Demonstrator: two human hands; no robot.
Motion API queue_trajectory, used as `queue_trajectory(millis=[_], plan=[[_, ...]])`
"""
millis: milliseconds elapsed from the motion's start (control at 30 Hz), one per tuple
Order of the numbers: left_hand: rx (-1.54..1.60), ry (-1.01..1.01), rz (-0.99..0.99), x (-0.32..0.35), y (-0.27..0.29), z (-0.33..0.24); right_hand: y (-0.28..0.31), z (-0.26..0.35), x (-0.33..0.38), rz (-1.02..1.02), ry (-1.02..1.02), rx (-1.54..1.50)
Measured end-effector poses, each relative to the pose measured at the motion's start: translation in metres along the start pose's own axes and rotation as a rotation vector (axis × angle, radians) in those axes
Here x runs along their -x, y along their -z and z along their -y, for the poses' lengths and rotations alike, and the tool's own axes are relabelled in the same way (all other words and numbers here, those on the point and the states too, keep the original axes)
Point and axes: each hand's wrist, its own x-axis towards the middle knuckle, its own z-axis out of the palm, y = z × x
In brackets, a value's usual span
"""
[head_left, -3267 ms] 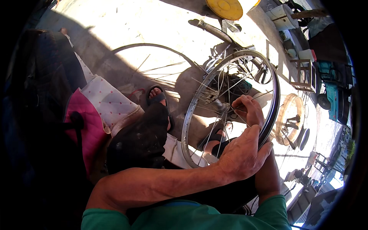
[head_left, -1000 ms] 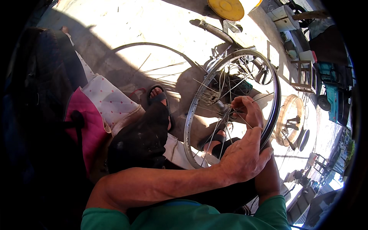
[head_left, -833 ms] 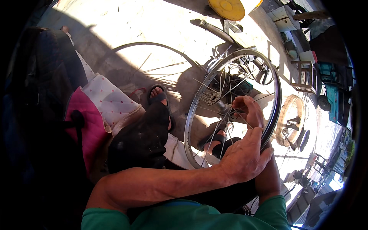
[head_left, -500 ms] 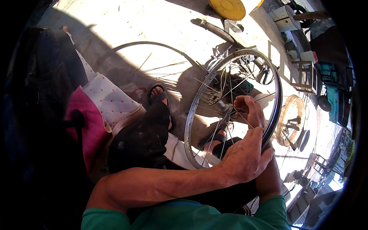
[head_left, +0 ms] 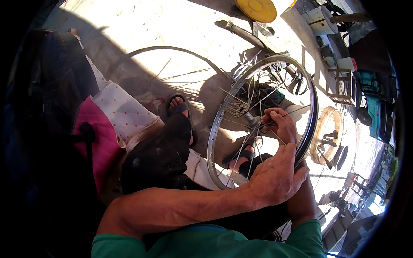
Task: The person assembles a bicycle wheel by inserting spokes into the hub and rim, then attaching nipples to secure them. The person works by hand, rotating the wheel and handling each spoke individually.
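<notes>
Nearest me, I see a green sleeve (head_left: 118, 246) and the wearer's left forearm crossing to the left hand (head_left: 275, 175) at the lower right of a bicycle wheel (head_left: 210, 148). The fingers bend inside the rim and the thumb lies outside it, so I read this hand as gripping the rim. The right hand (head_left: 282, 124) is inside the wheel, beside the hub (head_left: 251, 120). Its fingers are curled among thin spokes; I cannot tell whether they pinch one.

The wheel stands tilted in front of the wearer, above the feet, its spokes (head_left: 235, 106) bunched on the hub's left side.

Little has changed over the last moments. The view has slid slightly, and the right fingers sit near the hub much as before. I judge this as fine handling at one place, with the work at about the same point.

Beyond the wheel's left side there is a sandal (head_left: 177, 110) on a foot, with dotted pale cloth (head_left: 124, 107) and pink cloth (head_left: 101, 144) further left. Farther off, a pale rim (head_left: 319, 133) lies to the right, and a yellow lid (head_left: 257, 9) is at the top.
</notes>
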Motion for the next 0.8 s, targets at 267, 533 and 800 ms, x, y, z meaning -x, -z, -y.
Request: queue_trajectory(millis=[267,533,800], plan=[[-0.018,0.003,-0.002,0.000,-0.002,0.000,0.009,-0.005,-0.006,-0.047,0.075,0.276],[-0.007,-0.050,-0.045,0.002,-0.007,0.005,0.009,0.010,0.007,-0.042,-0.108,0.418],[0.075,-0.003,0.023,-0.001,-0.002,0.003,0.008,0.018,0.014,0.047,-0.192,0.375]])
